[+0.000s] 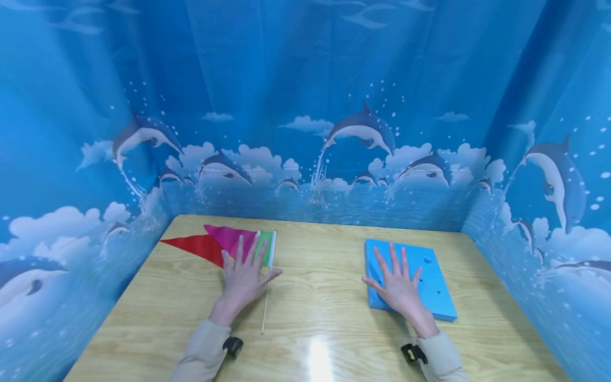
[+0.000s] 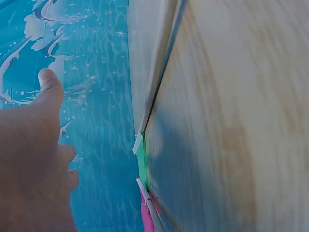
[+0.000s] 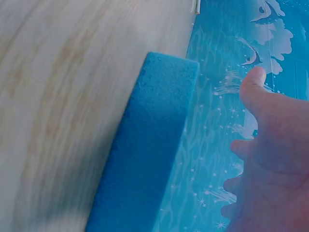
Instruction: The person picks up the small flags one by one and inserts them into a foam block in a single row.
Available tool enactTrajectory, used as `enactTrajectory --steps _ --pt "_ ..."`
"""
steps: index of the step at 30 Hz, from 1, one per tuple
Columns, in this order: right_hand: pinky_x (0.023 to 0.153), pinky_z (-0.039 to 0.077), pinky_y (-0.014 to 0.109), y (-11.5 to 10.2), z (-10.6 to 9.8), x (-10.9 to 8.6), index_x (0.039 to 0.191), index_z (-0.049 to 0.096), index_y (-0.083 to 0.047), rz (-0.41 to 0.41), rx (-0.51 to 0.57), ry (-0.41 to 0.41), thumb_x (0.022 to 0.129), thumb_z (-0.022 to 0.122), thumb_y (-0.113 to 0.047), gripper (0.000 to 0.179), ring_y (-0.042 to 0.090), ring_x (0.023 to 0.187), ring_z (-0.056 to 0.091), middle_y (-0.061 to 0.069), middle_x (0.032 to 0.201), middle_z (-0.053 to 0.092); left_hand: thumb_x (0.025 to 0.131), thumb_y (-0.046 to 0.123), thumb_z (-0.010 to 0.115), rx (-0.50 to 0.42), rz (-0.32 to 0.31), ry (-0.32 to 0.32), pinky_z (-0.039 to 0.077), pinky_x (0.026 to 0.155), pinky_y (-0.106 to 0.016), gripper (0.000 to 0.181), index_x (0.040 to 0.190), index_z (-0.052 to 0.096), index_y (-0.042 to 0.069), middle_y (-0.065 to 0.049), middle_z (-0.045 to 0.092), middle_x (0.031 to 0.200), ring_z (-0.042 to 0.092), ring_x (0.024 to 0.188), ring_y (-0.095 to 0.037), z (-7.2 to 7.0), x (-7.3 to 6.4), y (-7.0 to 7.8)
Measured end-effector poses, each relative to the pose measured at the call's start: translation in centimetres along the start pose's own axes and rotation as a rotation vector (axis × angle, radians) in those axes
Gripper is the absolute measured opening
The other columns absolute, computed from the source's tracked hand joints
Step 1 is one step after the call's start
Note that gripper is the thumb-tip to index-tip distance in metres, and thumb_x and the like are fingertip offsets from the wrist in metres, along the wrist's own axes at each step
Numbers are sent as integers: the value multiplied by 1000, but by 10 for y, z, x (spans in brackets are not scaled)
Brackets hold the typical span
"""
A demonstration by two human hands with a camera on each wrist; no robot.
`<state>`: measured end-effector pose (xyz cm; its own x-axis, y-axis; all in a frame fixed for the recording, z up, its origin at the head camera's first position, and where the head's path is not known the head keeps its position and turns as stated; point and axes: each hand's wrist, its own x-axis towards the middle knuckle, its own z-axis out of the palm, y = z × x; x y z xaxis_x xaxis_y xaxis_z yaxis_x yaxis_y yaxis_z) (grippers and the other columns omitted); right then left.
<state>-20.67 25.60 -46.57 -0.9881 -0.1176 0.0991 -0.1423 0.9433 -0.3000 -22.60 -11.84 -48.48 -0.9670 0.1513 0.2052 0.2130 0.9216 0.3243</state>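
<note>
Spread flat in the air, my left hand [image 1: 244,284] is over small pennant flags on thin sticks, its fingers straight and holding nothing. Red [image 1: 198,248], magenta [image 1: 226,236] and green [image 1: 269,241] flags lie at the table's left, partly hidden by the fingers. One pale stick [image 1: 265,313] points toward the front. On the right, my right hand [image 1: 402,291] is spread above a blue foam block [image 1: 439,294] with several holes in its top. The right wrist view shows the block's side [image 3: 145,130] with the hand apart from it.
The wood-grain table [image 1: 320,276] has blue dolphin-print curtain [image 1: 305,196] along its back and both sides. Each sleeve has a dark wrist camera [image 1: 233,346] strapped at the cuff. A light glare lies on the table's front middle.
</note>
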Motion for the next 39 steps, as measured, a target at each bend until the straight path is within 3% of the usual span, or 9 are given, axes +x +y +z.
enactTrajectory --steps 4,8,13,18,24,28,33,39 --pt "103 3 89 5 -8 1 161 28 -17 -39 -5 70 96 67 -46 81 53 150 0 23 167 8 94 66 56 9 9 16 -6 113 -78 91 163 17 23 -9 9 170 -8 154 -42 -1 6 6" --pt "103 10 88 14 -22 1 157 37 -16 -76 4 171 95 70 -41 75 51 150 11 22 165 21 96 66 52 -47 35 25 -11 114 -75 87 163 19 22 -10 15 169 -4 155 -40 -7 16 19" --pt "102 20 85 38 -38 -3 153 43 -10 -136 11 278 95 71 -33 68 53 147 21 25 159 32 100 63 47 -86 92 55 -8 119 -69 80 161 26 16 -9 24 167 0 156 -36 -15 30 45" --pt "107 26 77 68 -48 -13 150 45 -5 -204 29 320 94 72 -27 66 58 141 26 30 154 37 101 59 48 -107 168 83 0 120 -68 75 160 31 16 -4 24 167 4 156 -32 -9 39 76" --pt "113 20 74 104 -49 -28 151 44 -4 -226 57 274 94 73 -22 67 60 142 22 31 154 36 102 61 45 -142 233 13 -2 120 -67 74 160 31 17 -2 25 166 5 157 -29 9 47 116" --pt "109 17 80 124 -48 -38 156 37 -8 -202 37 223 94 73 -25 73 57 146 16 30 157 33 102 59 45 -152 274 -53 -2 121 -66 73 161 28 18 -2 24 167 5 157 -29 25 50 141" --pt "105 13 84 141 -45 -45 157 34 -8 -124 -12 91 97 68 -36 74 51 151 6 27 160 29 103 56 47 -144 342 -119 -2 120 -66 72 161 27 20 0 19 168 5 157 -29 49 51 165" --pt "101 9 88 155 -41 -48 157 35 -7 -54 -42 -82 98 63 -48 77 53 149 7 25 161 29 102 60 43 -98 428 -214 5 120 -70 72 160 30 18 1 23 167 7 157 -29 71 46 188"
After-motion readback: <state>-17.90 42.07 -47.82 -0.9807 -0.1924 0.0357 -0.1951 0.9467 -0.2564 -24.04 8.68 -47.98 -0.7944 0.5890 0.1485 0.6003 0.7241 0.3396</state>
